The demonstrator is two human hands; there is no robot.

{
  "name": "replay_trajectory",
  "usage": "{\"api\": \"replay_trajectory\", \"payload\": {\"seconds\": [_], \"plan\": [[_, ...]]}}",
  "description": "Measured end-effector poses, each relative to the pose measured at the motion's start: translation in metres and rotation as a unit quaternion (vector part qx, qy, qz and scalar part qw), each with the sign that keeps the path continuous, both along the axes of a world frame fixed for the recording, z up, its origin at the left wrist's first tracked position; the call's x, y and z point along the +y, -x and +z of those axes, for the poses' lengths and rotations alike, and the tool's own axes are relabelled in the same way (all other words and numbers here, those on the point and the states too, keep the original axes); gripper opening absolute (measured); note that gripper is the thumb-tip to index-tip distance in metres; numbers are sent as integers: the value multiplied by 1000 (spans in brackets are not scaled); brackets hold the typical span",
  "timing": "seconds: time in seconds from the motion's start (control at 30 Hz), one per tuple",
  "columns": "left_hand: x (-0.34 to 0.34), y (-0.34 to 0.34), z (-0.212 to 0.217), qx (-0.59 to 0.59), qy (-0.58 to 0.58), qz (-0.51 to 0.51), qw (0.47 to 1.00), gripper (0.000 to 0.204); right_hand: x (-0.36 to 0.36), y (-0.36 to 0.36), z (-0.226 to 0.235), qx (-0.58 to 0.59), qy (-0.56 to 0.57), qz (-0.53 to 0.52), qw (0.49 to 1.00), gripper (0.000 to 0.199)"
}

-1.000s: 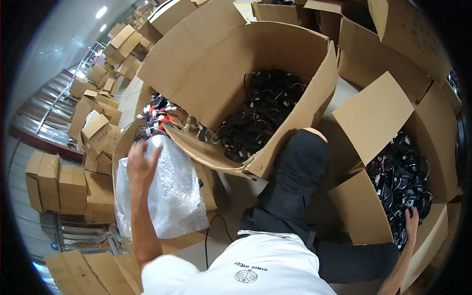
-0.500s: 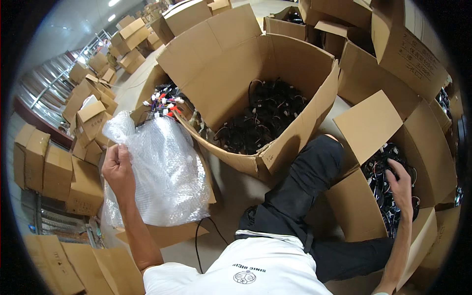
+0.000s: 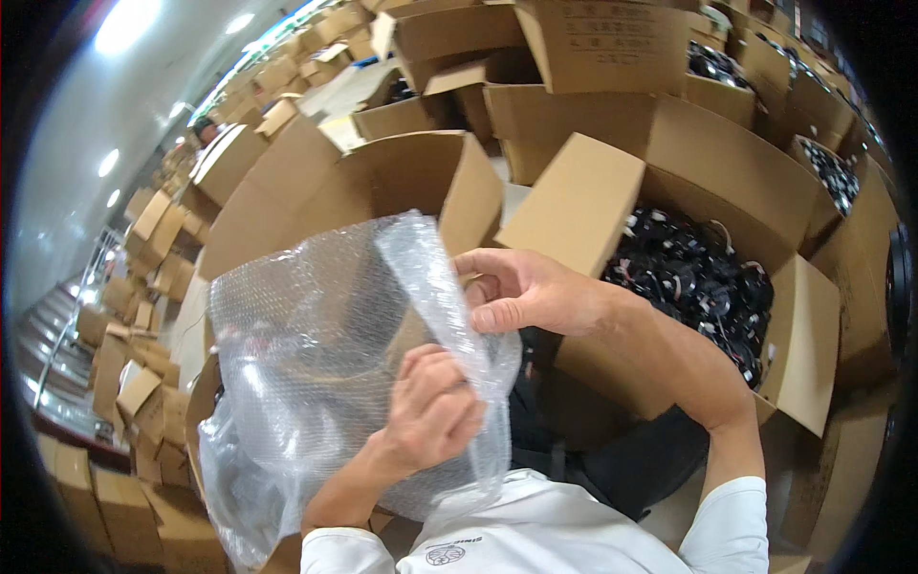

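Note:
A large piece of clear bubble wrap [image 3: 296, 354] spreads raised in front of me; whether it is a bag or a loose sheet I cannot tell. My left hand [image 3: 432, 411] is closed in a fist on its lower right part. At its upper right edge, a folded strip, my right hand [image 3: 526, 292] curls thumb and fingers round the plastic. To the right stands an open carton [image 3: 805, 335] full of black cables [image 3: 693, 292] with small white connectors. The wrap covers much of a big open carton [image 3: 473, 196] behind it.
More open cartons stand at the back, one with black cables [image 3: 717, 65] and another with cables [image 3: 830, 177] at the far right. Stacked brown boxes [image 3: 143, 402] line the left side. A person [image 3: 206, 129] is far off at the upper left.
My right hand has left the carton of cables and come across to the bubble wrap. My left hand has moved right, and the wrap is now lifted and spread. The view has shifted.

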State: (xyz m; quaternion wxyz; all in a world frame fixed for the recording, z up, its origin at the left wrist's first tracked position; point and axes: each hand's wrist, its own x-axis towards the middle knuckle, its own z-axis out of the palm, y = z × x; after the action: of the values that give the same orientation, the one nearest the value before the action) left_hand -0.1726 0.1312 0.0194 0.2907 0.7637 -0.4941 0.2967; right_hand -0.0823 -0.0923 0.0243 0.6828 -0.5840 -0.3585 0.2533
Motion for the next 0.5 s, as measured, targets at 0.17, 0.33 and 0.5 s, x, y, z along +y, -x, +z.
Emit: {"api": "replay_trajectory", "payload": {"seconds": [0.17,0.33,0.5], "plan": [[-100,-19,-33,-4,-9,-133,991,19,-93,31,-26,101,-114,-64,986,66],[-158,-31,-51,-21,-76,-232,970,17,-156,71,-54,196,-39,-113,973,43],[-237,-82,-80,-43,-164,-171,971,43,-271,79,-70,65,103,-575,809,27]]}}
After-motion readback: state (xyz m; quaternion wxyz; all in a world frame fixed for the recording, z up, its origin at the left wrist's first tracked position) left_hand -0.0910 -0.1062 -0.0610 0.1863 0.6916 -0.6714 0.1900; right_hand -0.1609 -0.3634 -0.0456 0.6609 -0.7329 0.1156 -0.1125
